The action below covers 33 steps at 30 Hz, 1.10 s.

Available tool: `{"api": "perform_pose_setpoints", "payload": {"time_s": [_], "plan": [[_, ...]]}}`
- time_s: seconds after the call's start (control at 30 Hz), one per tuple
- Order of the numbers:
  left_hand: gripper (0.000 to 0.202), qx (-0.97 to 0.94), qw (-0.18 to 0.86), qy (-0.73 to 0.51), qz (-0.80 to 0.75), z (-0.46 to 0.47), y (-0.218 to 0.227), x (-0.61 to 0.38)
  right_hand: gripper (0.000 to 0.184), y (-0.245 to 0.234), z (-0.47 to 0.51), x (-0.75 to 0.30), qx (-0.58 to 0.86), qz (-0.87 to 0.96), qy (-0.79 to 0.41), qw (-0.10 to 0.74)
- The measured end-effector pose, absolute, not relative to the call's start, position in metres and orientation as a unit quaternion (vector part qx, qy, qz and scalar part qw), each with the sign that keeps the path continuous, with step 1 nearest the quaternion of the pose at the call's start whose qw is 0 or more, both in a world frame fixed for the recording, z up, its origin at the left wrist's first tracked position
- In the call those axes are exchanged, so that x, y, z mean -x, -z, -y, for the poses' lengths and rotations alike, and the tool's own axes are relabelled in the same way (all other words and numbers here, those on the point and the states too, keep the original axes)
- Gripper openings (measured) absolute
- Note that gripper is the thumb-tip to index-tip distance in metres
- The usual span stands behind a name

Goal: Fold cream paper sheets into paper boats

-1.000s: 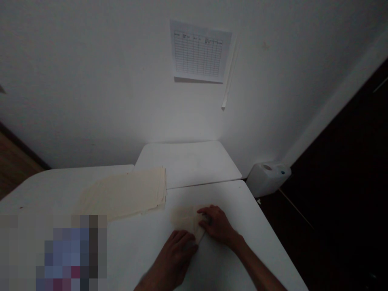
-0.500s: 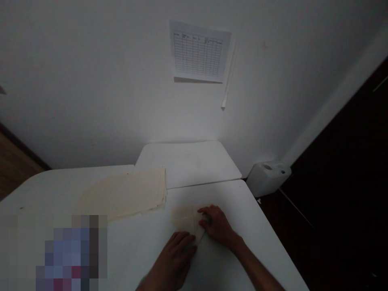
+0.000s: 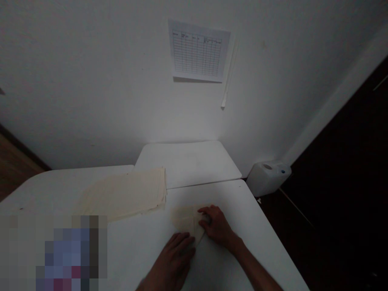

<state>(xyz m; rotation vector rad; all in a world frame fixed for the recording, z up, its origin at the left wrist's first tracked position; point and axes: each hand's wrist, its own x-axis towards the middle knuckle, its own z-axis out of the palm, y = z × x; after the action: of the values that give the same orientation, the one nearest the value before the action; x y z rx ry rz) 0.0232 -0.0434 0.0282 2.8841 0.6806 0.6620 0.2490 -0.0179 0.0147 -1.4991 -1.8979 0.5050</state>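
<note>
A small, thin cream sheet (image 3: 183,217), folded over at its right side, lies on the white table between my hands. My right hand (image 3: 216,226) curls over its right side, thumb and forefinger closed on the folded edge. At the lower edge, the fingers and thumb of my left hand (image 3: 177,256) are drawn together on the sheet and cover that corner. Left of my hands rests a stack of larger thin cream sheets (image 3: 133,194) with uneven edges.
White tables (image 3: 242,242) stand pushed together against the wall. A printed chart (image 3: 197,54) hangs above, beside a narrow white strip (image 3: 229,76). A whitish plastic container (image 3: 266,178) stands beyond the table's right edge. The lower left corner is blurred out.
Almost nothing differs. My left fingers have shifted very slightly at the sheet's lower edge, while my right hand keeps its place.
</note>
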Motion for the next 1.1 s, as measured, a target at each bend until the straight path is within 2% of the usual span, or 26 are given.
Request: {"api": "perform_pose_setpoints", "payload": {"time_s": [0.3,0.7,0.9,1.1], "plan": [[0.048,-0.931,0.079,-0.267,-0.236,0.041,-0.027,-0.023,0.034,-0.018,0.019,-0.25,0.561,0.732,-0.196,0.332],[0.041,-0.937,0.082,-0.246,-0.233,0.045,-0.04,-0.03,0.035,-0.02,0.02,-0.251,0.568,0.73,-0.198,0.325],[0.014,-0.914,0.121,-0.266,-0.28,0.041,-0.039,-0.044,0.038,-0.02,0.019,-0.249,0.567,0.722,-0.198,0.342],[0.022,-0.883,0.097,-0.33,-0.321,0.026,-0.021,-0.056,0.043,-0.018,0.017,-0.249,0.574,0.722,-0.192,0.336]]}}
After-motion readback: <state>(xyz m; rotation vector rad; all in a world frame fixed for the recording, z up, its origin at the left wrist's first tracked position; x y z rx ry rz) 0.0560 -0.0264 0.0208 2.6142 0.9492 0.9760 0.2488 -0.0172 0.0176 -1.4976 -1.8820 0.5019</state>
